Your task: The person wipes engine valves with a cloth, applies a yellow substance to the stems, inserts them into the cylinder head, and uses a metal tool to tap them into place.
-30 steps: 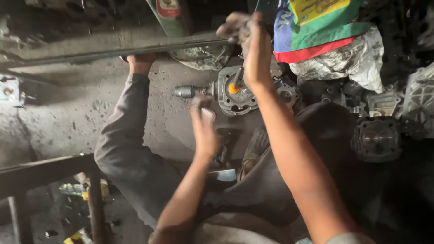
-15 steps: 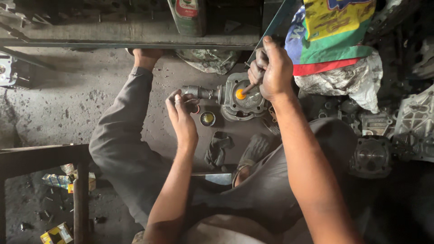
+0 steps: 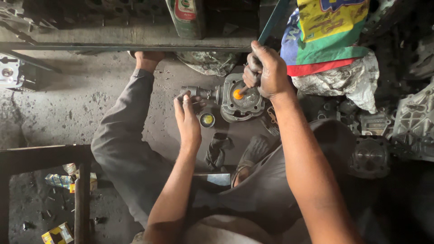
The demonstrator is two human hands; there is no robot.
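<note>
A round grey metal housing [image 3: 244,103] lies on the dusty floor between my legs, with a short metal shaft [image 3: 197,92] sticking out to its left. My right hand [image 3: 267,72] is closed around a tool whose orange end [image 3: 237,94] rests on the middle of the housing. My left hand [image 3: 187,118] lies flat with straight fingers, its fingertips at the shaft and nothing in its grasp. Just right of that hand, a small round cap [image 3: 207,119] sits on the floor.
My grey-trousered leg [image 3: 122,144] bends to the left, the foot [image 3: 147,58] under a metal bar [image 3: 113,46]. A dark rag [image 3: 217,150] and a sandal [image 3: 253,153] lie near me. Engine parts [image 3: 413,122] and a colourful bag [image 3: 330,36] crowd the right. A green can [image 3: 186,16] stands behind.
My right hand came down from beside the bag and set the tool's orange end on the housing. My left hand shifted forward to the shaft.
</note>
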